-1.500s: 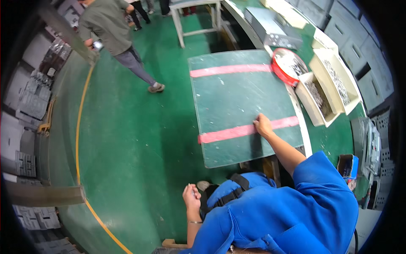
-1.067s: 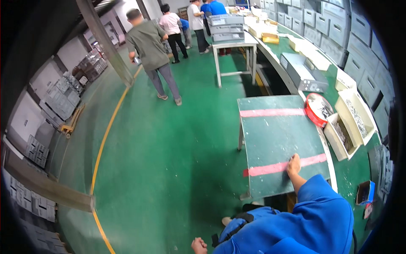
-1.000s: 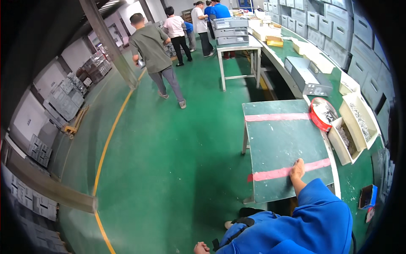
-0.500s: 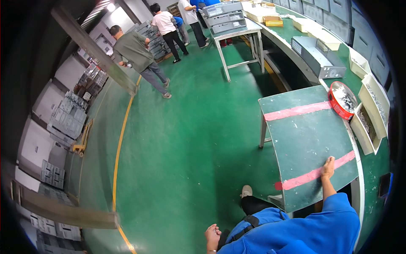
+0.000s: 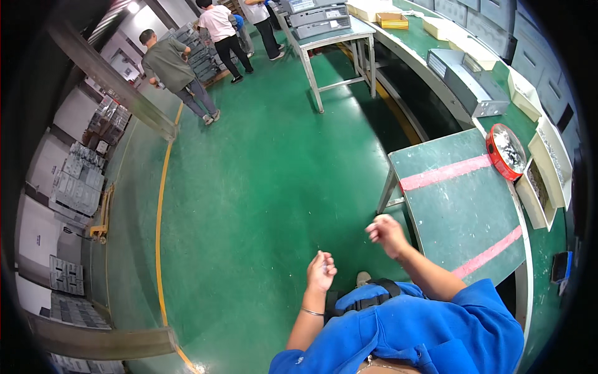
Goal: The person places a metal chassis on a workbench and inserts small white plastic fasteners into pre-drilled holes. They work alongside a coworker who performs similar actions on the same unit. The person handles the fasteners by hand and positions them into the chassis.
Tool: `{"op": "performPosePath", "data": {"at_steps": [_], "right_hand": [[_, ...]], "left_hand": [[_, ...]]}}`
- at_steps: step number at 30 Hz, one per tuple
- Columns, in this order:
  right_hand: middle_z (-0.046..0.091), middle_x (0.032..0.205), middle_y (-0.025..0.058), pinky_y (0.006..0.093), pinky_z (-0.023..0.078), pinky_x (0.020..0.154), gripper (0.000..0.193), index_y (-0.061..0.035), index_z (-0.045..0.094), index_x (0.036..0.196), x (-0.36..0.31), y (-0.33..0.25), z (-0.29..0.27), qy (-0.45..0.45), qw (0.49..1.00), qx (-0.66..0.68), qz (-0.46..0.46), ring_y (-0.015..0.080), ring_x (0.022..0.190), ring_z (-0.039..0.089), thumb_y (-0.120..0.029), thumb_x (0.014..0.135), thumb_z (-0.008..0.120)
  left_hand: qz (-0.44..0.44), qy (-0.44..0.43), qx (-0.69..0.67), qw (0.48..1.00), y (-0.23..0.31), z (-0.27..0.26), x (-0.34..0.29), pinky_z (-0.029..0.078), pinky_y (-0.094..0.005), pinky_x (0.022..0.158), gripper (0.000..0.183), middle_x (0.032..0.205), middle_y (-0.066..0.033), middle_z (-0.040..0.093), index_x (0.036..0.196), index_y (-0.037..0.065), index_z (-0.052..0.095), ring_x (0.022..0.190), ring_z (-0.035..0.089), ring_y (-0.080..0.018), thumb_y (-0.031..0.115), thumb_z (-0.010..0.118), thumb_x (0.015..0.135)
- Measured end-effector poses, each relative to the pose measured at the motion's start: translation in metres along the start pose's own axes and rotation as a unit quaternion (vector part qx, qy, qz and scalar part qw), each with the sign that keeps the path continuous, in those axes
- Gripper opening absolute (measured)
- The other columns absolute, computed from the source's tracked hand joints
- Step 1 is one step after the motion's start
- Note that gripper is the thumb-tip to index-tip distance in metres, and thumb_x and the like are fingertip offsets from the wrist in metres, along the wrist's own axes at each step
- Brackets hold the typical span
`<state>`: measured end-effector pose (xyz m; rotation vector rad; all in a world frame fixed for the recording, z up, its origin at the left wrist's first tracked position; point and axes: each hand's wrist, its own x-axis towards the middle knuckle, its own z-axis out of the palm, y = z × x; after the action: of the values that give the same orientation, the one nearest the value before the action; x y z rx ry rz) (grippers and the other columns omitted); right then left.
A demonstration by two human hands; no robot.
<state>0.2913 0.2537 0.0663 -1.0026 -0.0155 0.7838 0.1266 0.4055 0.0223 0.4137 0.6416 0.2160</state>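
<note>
In front of my body, over the green floor, my left hand (image 5: 321, 272) is raised with its fingers curled in. Whatever may be in it is too small to make out. My right hand (image 5: 387, 235) hovers just off the left edge of a green-topped table (image 5: 464, 215) marked with two pink stripes. Its fingers are bent too, slightly blurred, and their inner side is hidden. Neither hand touches the table. At the table's far right corner stands a round red-rimmed tub (image 5: 506, 151) with small pale pieces inside.
Along the right runs a green bench with cream bins (image 5: 541, 193) of small parts and a grey metal casing (image 5: 466, 82). Farther ahead, grey casings are stacked on another table (image 5: 333, 38). Several people stand at the far left, near a slanting post (image 5: 112, 81). A yellow pallet truck (image 5: 101, 227) is at left.
My right hand has left the tabletop and swung left, beside the table. My left hand has risen into fuller view. The view has shifted, and the person in the green shirt has stepped away.
</note>
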Motion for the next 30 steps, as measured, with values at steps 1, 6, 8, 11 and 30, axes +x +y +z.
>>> {"op": "performPosePath", "data": {"at_steps": [1, 6, 8, 11, 30], "right_hand": [[0.057, 0.073, 0.0075, 0.0228, 0.043, 0.050, 0.005, -0.0062, 0.045, 0.083, 0.002, 0.001, 0.024, -0.063, 0.994, -0.084, 0.008, 0.0105, 0.056, 0.051, -0.009, 0.084, 0.041], [0.056, 0.073, 0.0079, 0.0315, 0.045, 0.059, 0.002, -0.0063, 0.046, 0.081, 0.023, 0.007, 0.081, -0.248, 0.826, -0.477, -0.166, 0.0236, 0.063, 0.054, -0.006, 0.079, 0.047], [0.056, 0.074, 0.0087, 0.0339, 0.044, 0.062, 0.005, -0.0073, 0.048, 0.080, 0.040, 0.007, 0.092, -0.265, 0.756, -0.564, -0.197, 0.0265, 0.068, 0.053, -0.007, 0.075, 0.049], [0.056, 0.077, 0.0091, 0.0367, 0.043, 0.065, 0.009, -0.0077, 0.051, 0.081, 0.075, 0.005, 0.116, -0.297, 0.690, -0.618, -0.232, 0.0278, 0.072, 0.052, -0.008, 0.072, 0.052], [0.056, 0.081, 0.0087, 0.0278, 0.045, 0.062, 0.017, -0.0062, 0.056, 0.086, 0.235, -0.107, 0.166, -0.132, 0.795, -0.531, -0.262, 0.0217, 0.072, 0.056, 0.001, 0.070, 0.057]], "left_hand": [[-0.026, -0.016, -0.015, 0.999, 0.002, 0.011, 0.007, 0.034, -0.0205, 0.041, 0.025, 0.065, -0.0029, 0.050, 0.079, 0.006, 0.051, 0.048, 0.042, -0.0088, 0.030, 0.046, 0.084], [-0.063, 0.041, -0.042, 0.996, 0.025, 0.065, 0.033, 0.037, -0.0206, 0.045, 0.025, 0.067, -0.0005, 0.052, 0.078, 0.012, 0.053, 0.053, 0.047, -0.0104, 0.035, 0.046, 0.082], [-0.072, 0.023, -0.048, 0.996, 0.036, 0.062, 0.051, 0.039, -0.0220, 0.048, 0.023, 0.066, 0.0008, 0.052, 0.077, 0.013, 0.053, 0.055, 0.049, -0.0103, 0.035, 0.047, 0.082], [-0.083, -0.024, -0.072, 0.994, 0.051, 0.025, 0.101, 0.042, -0.0249, 0.052, 0.024, 0.064, 0.0031, 0.053, 0.068, 0.015, 0.053, 0.057, 0.051, -0.0109, 0.033, 0.045, 0.083], [-0.242, -0.096, -0.016, 0.965, 0.176, 0.106, 0.259, 0.029, -0.0182, 0.035, 0.026, 0.053, 0.0021, 0.042, 0.076, 0.007, 0.049, 0.043, 0.037, -0.0067, 0.031, 0.046, 0.084]]}}
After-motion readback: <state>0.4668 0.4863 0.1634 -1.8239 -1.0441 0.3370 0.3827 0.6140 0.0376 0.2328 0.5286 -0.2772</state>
